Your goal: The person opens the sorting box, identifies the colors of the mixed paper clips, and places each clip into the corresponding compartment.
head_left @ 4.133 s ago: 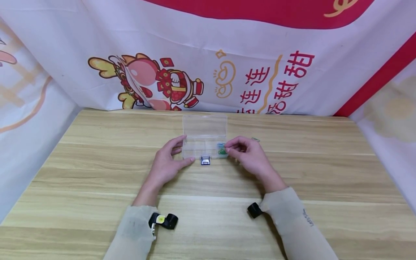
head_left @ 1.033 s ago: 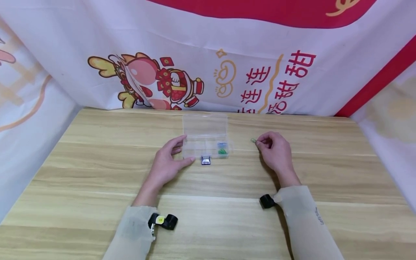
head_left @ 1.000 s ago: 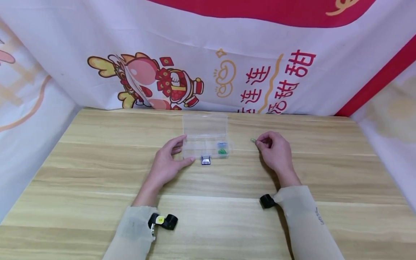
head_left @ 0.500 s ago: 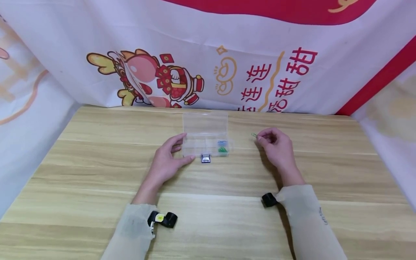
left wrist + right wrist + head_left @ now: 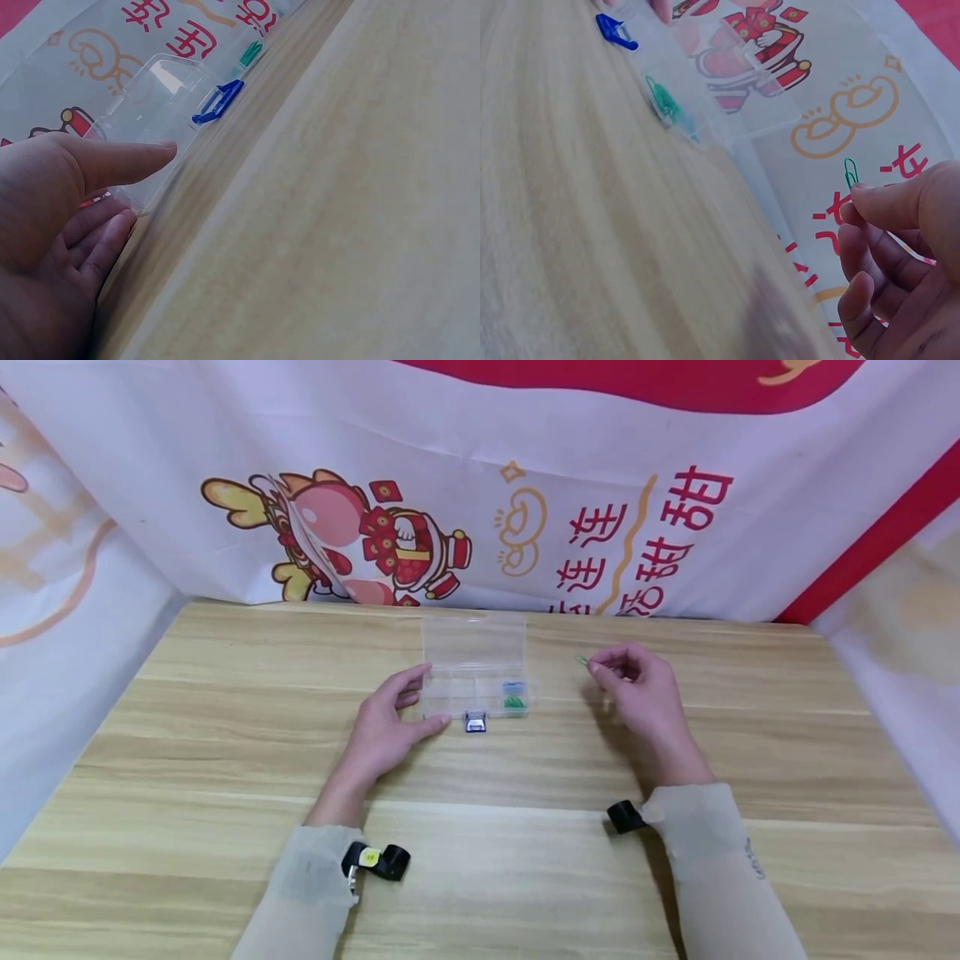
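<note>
A clear plastic compartment box [image 5: 462,695] lies on the table with its lid raised at the back. My left hand [image 5: 386,727] holds its left end, thumb along the front edge and fingers at the side. Green paper clips [image 5: 514,702] fill the front right compartment, with blue ones [image 5: 513,686] behind them. At the front edge a blue latch [image 5: 476,722] hangs down. To the right of the box, my right hand [image 5: 636,685] pinches a single green paper clip [image 5: 850,172] between thumb and forefinger, raised over the table.
The wood-grain table [image 5: 480,868] runs back to a white printed cloth [image 5: 480,527] close behind the box lid. Each wrist carries a black camera on its strap, near the sleeve cuff.
My right hand has gone from the box to the green paper clip lying on the right, gripped it and lifted it off the table. The left hand stays at the box.
</note>
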`<state>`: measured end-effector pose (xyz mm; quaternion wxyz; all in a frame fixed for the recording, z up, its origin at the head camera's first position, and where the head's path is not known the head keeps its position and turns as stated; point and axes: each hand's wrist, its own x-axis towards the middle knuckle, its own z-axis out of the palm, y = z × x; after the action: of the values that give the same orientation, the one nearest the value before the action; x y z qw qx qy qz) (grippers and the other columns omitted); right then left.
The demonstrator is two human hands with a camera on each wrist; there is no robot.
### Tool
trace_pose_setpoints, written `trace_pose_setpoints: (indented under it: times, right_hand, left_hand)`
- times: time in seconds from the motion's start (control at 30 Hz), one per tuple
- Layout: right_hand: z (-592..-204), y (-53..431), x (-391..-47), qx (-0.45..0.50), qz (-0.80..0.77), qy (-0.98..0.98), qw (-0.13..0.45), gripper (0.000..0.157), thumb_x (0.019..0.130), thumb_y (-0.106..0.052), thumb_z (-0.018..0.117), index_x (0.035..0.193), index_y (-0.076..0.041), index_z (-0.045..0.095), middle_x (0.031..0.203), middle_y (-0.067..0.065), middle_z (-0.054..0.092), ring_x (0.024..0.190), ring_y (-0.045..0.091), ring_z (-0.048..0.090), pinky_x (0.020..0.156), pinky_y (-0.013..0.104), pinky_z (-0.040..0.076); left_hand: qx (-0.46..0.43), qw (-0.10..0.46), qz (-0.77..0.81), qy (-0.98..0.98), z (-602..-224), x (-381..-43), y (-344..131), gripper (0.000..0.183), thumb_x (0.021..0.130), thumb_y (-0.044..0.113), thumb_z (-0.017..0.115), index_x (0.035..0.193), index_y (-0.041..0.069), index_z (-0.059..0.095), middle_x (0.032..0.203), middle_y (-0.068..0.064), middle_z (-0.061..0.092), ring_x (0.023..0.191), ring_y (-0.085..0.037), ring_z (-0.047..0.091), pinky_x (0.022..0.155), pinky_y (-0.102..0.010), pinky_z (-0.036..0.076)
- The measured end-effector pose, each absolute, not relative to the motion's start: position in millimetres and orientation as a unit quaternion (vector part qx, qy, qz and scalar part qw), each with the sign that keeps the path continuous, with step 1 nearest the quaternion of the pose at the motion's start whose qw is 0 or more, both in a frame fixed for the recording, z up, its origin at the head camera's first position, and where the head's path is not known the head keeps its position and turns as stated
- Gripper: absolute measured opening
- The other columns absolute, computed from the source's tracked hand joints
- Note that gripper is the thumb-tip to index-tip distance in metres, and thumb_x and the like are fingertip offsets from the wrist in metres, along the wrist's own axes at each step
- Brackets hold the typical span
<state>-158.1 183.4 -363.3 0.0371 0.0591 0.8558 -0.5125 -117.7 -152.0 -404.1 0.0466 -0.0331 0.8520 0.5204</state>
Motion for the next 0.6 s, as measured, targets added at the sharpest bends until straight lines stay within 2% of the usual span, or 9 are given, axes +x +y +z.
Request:
trace_pose_setpoints:
  times: [0.37, 0.6]
  right_hand:
    - [-364, 178, -158, 0.041, -0.537, 0.841, 0.057, 0.022, 0.104, -0.024, 0.072, 0.121, -0.011, 0.069, 0.112, 0.003, 0.066, 0.094, 0.018, 0.060, 0.075, 0.026, 0.057]
    - [-370, 171, -156, 0.046, -0.552, 0.828, 0.085, 0.023, 0.104, -0.026, 0.073, 0.122, -0.012, 0.070, 0.112, 0.002, 0.068, 0.093, 0.018, 0.061, 0.073, 0.026, 0.057]
  left_hand:
    - [-0.036, 0.049, 0.523, 0.850, -405, -117, -152, 0.081, 0.091, 0.018, 0.088, 0.161, 0.025, 0.050, 0.157, -0.011, 0.057, 0.145, -0.035, 0.056, 0.126, -0.049, 0.046]
    - [-0.037, 0.047, 0.521, 0.852, -405, -118, -151, 0.080, 0.091, 0.019, 0.088, 0.161, 0.026, 0.050, 0.157, -0.010, 0.057, 0.145, -0.034, 0.056, 0.126, -0.049, 0.046]
